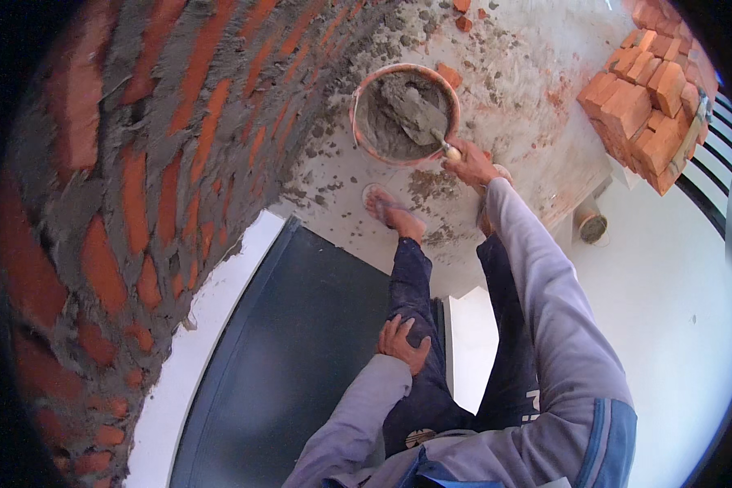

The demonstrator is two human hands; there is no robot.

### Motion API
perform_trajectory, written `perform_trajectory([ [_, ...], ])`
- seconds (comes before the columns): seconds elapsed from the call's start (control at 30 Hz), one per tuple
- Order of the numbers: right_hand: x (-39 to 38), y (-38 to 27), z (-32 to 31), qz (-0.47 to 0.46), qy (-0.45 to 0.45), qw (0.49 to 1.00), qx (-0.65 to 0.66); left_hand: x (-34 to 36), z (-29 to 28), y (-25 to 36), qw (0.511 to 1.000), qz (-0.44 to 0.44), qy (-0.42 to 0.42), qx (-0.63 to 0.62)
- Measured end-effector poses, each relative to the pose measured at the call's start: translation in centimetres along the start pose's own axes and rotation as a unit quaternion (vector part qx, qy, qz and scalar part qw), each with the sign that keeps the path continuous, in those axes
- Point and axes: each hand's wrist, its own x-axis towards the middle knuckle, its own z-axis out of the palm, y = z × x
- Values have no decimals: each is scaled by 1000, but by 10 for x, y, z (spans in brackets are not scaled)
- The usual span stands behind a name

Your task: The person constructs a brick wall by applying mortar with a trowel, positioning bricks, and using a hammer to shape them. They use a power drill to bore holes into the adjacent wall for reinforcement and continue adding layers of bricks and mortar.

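My right hand (472,164) grips the pale handle of a trowel (421,118). Grey mortar covers the trowel's blade, which is down inside a round, orange-rimmed basin (355,122) of wet mortar (374,110). My left hand (404,346) lies on my left knee, its fingers apart and holding nothing. To the left rises a wall of orange-red bricks (102,264) with rough grey mortar between them. My sandalled left foot (389,209) stands just below the basin; my right foot is mostly hidden by my right arm.
A stack of bricks (626,110) stands at the far right, beside a black railing (712,167). Below the stack is a small bucket (591,224). Mortar splashes and a brick piece (449,76) lie around the basin. A dark blue panel (293,350) with a white border is at the lower left.
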Motion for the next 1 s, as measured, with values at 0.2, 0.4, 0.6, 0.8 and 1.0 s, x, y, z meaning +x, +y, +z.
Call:
perform_trajectory([
  [0.2,-102,-128,-59,-89,-41,978,-185,-18,-7,21,994,0,102,-37],
  [0.4,-299,-338,-106,54,-196,966,-158,-29,31,2,993,57,63,84],
  [0.6,-442,-594,-71,-157,-292,889,-315,-43,30,-29,926,86,123,-346],
  [0.8,-488,-786,32,-336,-289,821,-359,-48,65,-85,848,43,304,-433],
  [1.0,-420,-794,119,-651,44,452,-608,-84,93,-144,914,44,221,-337],
])
